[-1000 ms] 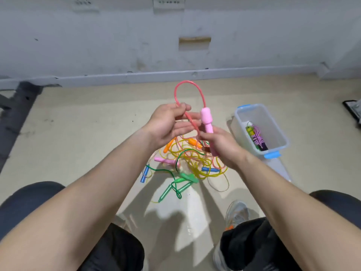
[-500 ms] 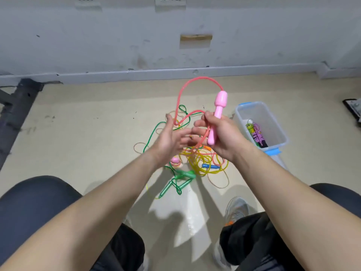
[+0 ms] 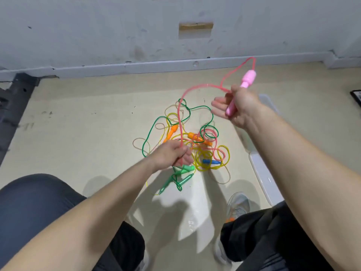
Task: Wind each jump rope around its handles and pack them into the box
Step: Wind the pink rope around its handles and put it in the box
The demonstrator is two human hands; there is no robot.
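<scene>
The hands have parted since a moment ago. The left hand has dropped to lower centre, over the tangle, and the right hand has swung out to the upper right. The pink rope now arches long between them. The left fingers are curled round that rope, though blur smears them. The right hand is clamped on the pink handle, with some fingers half spread. On the floor at centre lies the tangle of ropes, with orange handles, green handles and a blue handle in it. The right forearm covers most of the box. A clear lid lies flat below it, near a shoe.
</scene>
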